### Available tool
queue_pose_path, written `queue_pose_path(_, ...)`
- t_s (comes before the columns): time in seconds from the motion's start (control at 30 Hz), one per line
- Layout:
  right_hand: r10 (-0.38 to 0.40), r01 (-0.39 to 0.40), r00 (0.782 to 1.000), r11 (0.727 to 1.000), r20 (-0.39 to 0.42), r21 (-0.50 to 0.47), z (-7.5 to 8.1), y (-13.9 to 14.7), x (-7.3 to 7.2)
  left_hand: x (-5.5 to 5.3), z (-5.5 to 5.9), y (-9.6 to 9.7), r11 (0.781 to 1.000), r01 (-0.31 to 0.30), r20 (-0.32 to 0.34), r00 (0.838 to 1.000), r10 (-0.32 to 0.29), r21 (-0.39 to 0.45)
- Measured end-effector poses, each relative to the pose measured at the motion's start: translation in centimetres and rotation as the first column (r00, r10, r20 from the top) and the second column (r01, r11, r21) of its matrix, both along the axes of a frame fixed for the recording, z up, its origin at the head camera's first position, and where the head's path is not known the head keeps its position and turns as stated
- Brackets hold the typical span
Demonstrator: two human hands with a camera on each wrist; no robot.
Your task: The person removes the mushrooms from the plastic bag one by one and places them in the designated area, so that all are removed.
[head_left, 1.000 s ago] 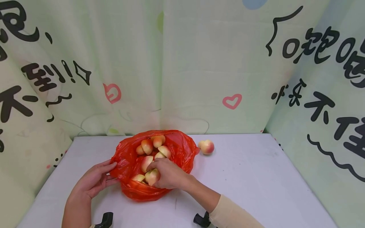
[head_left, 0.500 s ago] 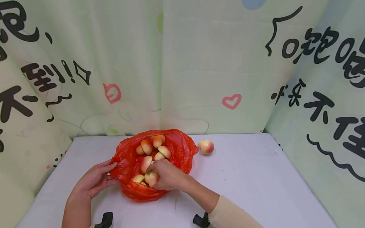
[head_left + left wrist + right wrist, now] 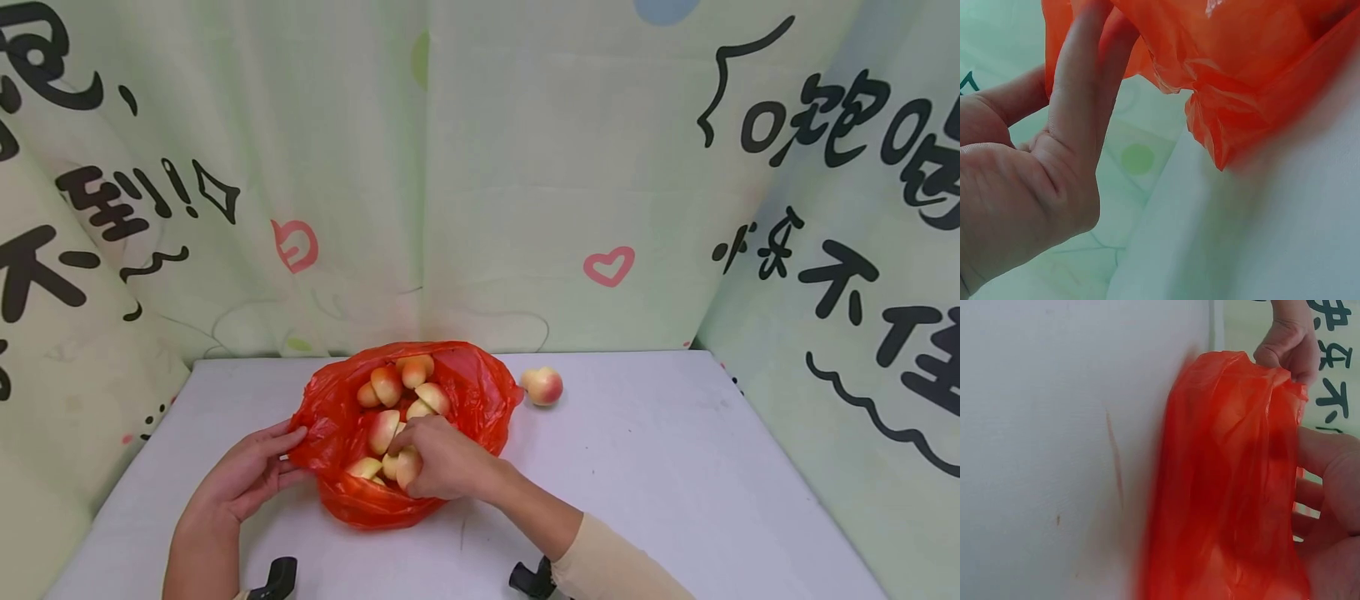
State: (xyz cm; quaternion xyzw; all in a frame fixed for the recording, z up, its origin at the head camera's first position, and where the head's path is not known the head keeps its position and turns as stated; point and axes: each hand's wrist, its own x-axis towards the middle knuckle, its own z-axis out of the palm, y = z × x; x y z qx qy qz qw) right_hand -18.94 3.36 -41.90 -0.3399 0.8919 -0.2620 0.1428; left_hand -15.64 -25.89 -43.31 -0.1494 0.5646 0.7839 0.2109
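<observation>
White table (image 3: pixel 637 467): left grip (image 3: pixel 253 471) pinches the red bag (image 3: pixel 337 425), right grip (image 3: pixel 448 458) curls round a fruit (image 3: pixel 408 468).

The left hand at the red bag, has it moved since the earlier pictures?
No, not visibly: in the head view, judged against the left edge of the table, the left hand is in the same place.

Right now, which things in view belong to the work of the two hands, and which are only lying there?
In the work:
red bag, its edge held by the left hand
fruits inside, one held by the right hand

Only lying there:
single fruit on the table beside the bag, touched by neither hand, though perhaps connected with the work
</observation>
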Motion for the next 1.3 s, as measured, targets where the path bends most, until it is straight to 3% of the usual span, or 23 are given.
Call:
queue_pose_path(0.43,-0.028,0.027,0.999,0.999,-0.027,-0.044,1.7,1.2,0.1,0.0,0.0,-0.1,0.999,-0.021,0.023,1.0,0.02,0.04)
queue_pose_path(0.77,-0.103,0.102,0.994,0.994,-0.026,-0.042,2.6,2.4,0.1,0.0,0.1,-0.2,0.999,-0.031,0.025,0.999,0.03,0.044)
queue_pose_path(1.3,-0.149,0.138,0.987,0.978,-0.061,-0.157,4.5,5.4,-0.1,0.2,0.1,-0.2,0.997,-0.057,0.047,0.997,0.054,0.059)
